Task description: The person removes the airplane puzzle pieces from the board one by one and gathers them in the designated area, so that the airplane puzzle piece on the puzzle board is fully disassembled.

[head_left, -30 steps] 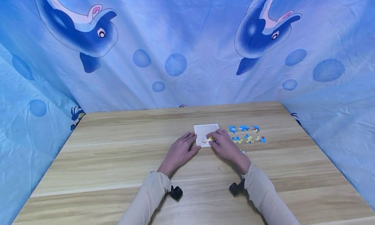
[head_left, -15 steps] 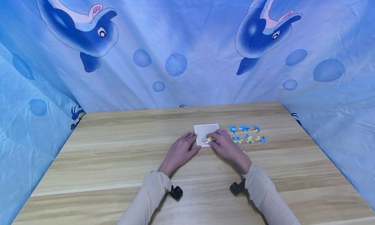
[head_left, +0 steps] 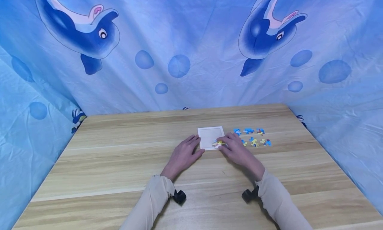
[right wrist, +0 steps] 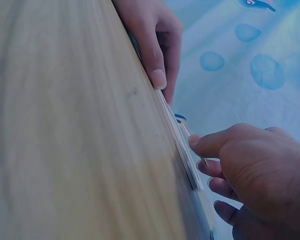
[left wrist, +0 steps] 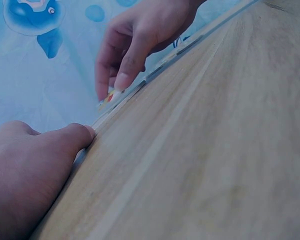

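Observation:
In the head view, a shallow white puzzle tray lies flat on the table. My left hand rests at its near left corner, fingers along the left edge and thumb at the near edge. My right hand pinches a small yellow and white jigsaw piece between thumb and fingers over the tray's near right part. The fingers partly hide the piece. From the left wrist view, the piece appears tilted under the right thumb. In the right wrist view, the left thumb touches the tray's edge.
Several blue and yellow jigsaw pieces lie in rows right of the tray; the right hand partly covers one. The wooden table reaches back to a blue dolphin-print curtain. Small black cameras sit at both wrists.
My right hand has slid slightly to the right over the tray, with the pinched jigsaw piece moving along. The left hand and tray have stayed in place.

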The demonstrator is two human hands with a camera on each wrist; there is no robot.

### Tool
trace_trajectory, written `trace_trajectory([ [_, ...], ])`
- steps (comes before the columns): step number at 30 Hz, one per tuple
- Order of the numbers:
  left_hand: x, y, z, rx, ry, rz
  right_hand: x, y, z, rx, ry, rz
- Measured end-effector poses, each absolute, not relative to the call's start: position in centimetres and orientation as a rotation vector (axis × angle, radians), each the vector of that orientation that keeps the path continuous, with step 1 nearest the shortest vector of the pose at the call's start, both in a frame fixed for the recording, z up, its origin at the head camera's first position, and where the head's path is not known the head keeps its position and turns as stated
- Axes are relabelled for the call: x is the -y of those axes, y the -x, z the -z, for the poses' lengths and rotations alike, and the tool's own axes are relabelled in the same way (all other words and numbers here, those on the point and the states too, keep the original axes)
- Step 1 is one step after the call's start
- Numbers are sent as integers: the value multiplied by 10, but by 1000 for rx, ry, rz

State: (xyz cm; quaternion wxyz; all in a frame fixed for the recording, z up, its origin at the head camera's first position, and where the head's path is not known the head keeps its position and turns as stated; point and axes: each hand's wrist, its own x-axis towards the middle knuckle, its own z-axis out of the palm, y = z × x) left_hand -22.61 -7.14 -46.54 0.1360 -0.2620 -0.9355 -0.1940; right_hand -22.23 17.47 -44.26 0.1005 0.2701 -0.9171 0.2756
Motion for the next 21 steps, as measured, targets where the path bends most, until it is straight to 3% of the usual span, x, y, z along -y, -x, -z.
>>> trace_trajectory([
  [21, 71, 226, 466, 2709, 748, 584, -215, 207, 444, 2676, -769, -769],
])
